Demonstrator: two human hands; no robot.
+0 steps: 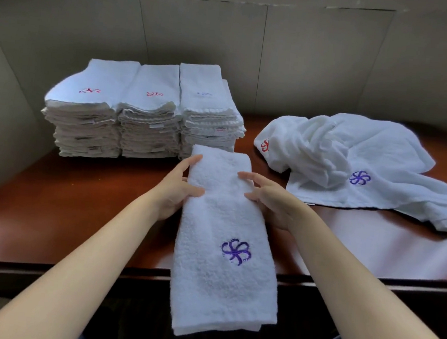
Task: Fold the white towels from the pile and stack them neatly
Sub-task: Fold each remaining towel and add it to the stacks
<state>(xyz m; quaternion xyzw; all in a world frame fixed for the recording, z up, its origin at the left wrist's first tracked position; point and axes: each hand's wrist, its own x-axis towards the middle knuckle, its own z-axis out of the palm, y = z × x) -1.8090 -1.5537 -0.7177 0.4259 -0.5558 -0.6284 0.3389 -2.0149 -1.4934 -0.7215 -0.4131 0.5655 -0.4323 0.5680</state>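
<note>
Fingers (190, 164) of the left hand (173, 192) reach along the left edge of a folded towel (224, 249), with the thumb curled over its top, so this hand holds the towel from the side. On the other edge the right hand (270, 199) does the same, its fingers bent onto the cloth and the thumb pressing from above. Held between both hands, the long narrow towel lies over the front edge of the brown desk (66, 210), its near end hanging past the edge, a purple flower mark facing up. At the back left of the desk stand three stacks of folded towels (141, 114), side by side and touching. To the right lies a loose pile of unfolded towels (351, 158), well apart from the stacks, showing one red mark and one purple mark.
</note>
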